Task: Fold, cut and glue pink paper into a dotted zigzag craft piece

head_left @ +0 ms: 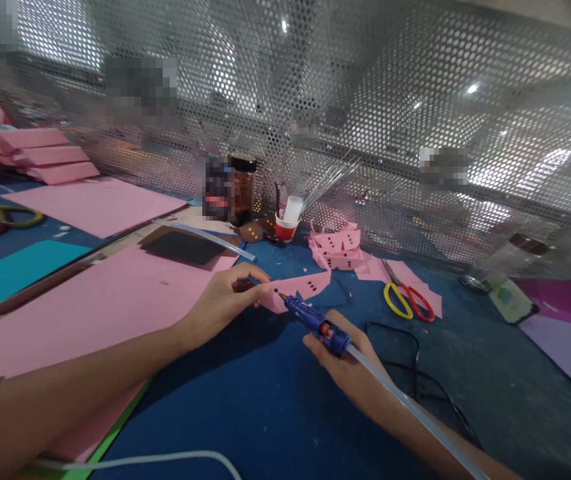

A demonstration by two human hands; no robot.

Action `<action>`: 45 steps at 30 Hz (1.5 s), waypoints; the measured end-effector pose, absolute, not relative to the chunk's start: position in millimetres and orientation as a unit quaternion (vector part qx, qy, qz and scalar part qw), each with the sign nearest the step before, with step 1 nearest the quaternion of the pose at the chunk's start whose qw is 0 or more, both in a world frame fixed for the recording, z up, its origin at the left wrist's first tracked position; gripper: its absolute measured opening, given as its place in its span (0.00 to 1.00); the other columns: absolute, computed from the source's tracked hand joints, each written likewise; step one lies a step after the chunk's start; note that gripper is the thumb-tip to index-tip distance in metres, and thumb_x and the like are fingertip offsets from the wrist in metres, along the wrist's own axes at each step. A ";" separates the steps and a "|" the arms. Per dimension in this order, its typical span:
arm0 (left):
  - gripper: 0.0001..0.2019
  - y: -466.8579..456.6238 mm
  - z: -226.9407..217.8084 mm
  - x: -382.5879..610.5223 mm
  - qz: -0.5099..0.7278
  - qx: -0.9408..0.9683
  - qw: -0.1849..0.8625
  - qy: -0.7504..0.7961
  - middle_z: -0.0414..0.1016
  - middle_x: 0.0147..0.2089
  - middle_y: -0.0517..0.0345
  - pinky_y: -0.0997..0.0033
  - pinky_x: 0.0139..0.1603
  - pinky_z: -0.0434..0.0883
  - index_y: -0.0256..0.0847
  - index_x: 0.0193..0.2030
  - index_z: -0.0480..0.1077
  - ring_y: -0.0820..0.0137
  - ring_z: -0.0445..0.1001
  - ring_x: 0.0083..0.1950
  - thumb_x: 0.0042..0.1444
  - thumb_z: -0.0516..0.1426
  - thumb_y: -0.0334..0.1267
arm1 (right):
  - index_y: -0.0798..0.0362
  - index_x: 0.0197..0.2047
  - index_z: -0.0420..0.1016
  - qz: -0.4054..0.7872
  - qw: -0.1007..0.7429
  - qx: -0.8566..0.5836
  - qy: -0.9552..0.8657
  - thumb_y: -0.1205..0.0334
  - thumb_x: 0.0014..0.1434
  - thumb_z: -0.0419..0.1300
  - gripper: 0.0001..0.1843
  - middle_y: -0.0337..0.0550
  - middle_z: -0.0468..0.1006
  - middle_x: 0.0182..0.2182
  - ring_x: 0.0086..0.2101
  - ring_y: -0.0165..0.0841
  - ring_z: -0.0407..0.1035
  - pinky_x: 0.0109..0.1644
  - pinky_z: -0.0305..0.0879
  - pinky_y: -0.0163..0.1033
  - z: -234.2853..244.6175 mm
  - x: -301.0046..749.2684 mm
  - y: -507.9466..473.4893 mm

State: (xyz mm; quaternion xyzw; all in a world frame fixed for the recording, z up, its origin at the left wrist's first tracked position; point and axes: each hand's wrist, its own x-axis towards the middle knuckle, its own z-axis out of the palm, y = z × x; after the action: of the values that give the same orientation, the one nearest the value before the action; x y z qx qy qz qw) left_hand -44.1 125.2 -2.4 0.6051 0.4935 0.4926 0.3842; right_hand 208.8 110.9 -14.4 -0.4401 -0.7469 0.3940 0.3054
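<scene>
Left hand (230, 293) grips pink paper (296, 287), right hand (352, 367) a glue gun (310, 317) (the red cup (286, 230) holds clear sticks (331, 177)).

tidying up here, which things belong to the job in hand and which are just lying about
Seemingly in the job:
pink strip, in the left hand
blue glue gun, in the right hand
clear glue stick

Probably just lying about:
teal sheet
lilac sheet
lidded jar

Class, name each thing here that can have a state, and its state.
Pink strip: bent, pinched in left hand.
Blue glue gun: held in right hand, pointed at the strip, clear glue stick loaded.
Yellow-and-red scissors: lying down, blades open or shut unclear.
Jar: black lid on.
Cup: upright, white item standing in it.
Black cable: loosely curved.
</scene>
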 end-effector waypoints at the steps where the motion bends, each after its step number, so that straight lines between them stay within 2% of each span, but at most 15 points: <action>1: 0.11 125.2 -2.1 -44.1 0.494 0.603 0.384 0.494 0.75 0.40 0.56 0.71 0.36 0.71 0.38 0.37 0.75 0.70 0.73 0.35 0.58 0.62 0.44 | 0.50 0.34 0.64 0.393 0.306 -0.441 -0.747 0.52 0.64 0.60 0.13 0.34 0.62 0.28 0.25 0.27 0.55 0.26 0.55 0.31 -15.3 209.1 111.1; 16: 0.11 128.4 -4.0 -44.5 0.498 0.603 0.379 0.494 0.76 0.40 0.55 0.70 0.35 0.71 0.38 0.37 0.75 0.69 0.73 0.35 0.57 0.62 0.44 | 0.49 0.31 0.63 0.384 0.333 -0.453 -0.732 0.55 0.61 0.61 0.12 0.34 0.60 0.26 0.25 0.28 0.55 0.25 0.55 0.32 -9.2 203.8 106.6; 27: 0.10 127.5 -4.3 -45.3 0.498 0.602 0.381 0.495 0.76 0.40 0.57 0.71 0.35 0.71 0.38 0.37 0.75 0.70 0.73 0.34 0.57 0.62 0.44 | 0.50 0.31 0.63 0.374 0.327 -0.450 -0.742 0.55 0.61 0.61 0.12 0.34 0.61 0.26 0.25 0.28 0.56 0.25 0.54 0.31 -9.2 204.2 107.8; 45: 0.11 124.0 1.1 -42.6 0.502 0.595 0.387 0.495 0.76 0.41 0.55 0.71 0.34 0.72 0.38 0.35 0.75 0.70 0.73 0.34 0.56 0.62 0.44 | 0.49 0.30 0.61 0.376 0.331 -0.458 -0.734 0.55 0.61 0.61 0.14 0.34 0.60 0.26 0.25 0.27 0.55 0.24 0.54 0.31 -9.3 203.6 107.0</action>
State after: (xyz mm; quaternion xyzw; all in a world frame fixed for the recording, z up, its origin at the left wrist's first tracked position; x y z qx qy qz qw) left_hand -42.6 124.0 1.1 0.5948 0.4951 0.5015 0.3867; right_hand 203.6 107.0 -9.3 -0.4582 -0.7340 0.3761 0.3314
